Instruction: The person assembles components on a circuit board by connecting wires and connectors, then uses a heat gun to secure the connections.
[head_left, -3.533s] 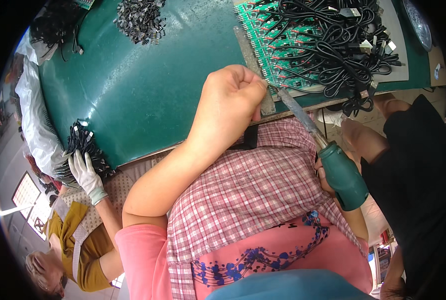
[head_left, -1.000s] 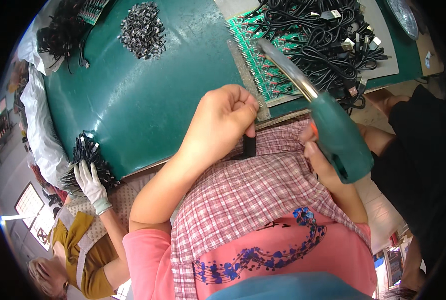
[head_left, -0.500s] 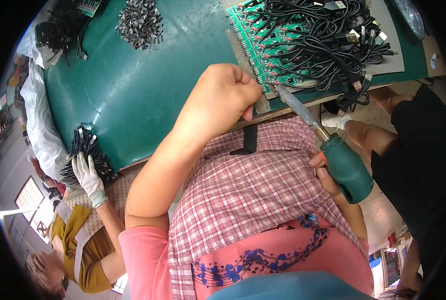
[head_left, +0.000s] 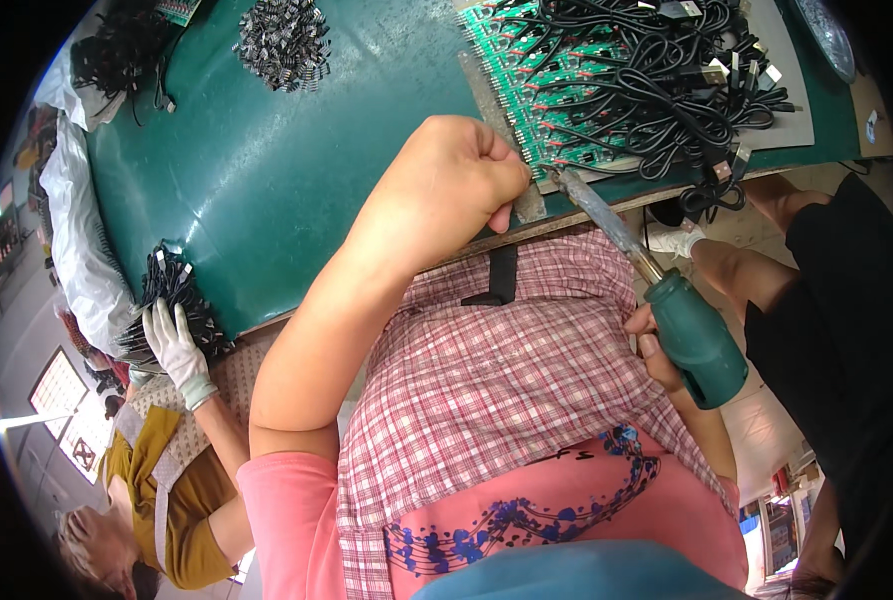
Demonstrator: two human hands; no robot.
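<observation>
My left hand [head_left: 456, 185] is closed in a pinch at the near left corner of a green circuit board panel [head_left: 486, 50]. What its fingers hold, if anything, is hidden. My right hand [head_left: 654, 350] grips a soldering iron [head_left: 696, 340] by its green handle, low in front of the apron. The iron's grey shaft slants up to the left, its tip at the board's near edge beside my left fingers. Black USB cables [head_left: 666, 90] lie looped across the board, with red and black wire ends along its rows. A flat metal strip [head_left: 481, 85] runs along the board's left edge.
On the green tabletop [head_left: 266, 190] lies a pile of small metal connectors [head_left: 282, 42]. More black cables [head_left: 116, 50] sit far left by white plastic bags. A co-worker's gloved hand [head_left: 174, 345] rests on a cable bundle at left. Another person's legs are at right.
The iron's tip and my left hand have shifted slightly right, with the whole table shifting a little in view too. Both hands keep their grips.
</observation>
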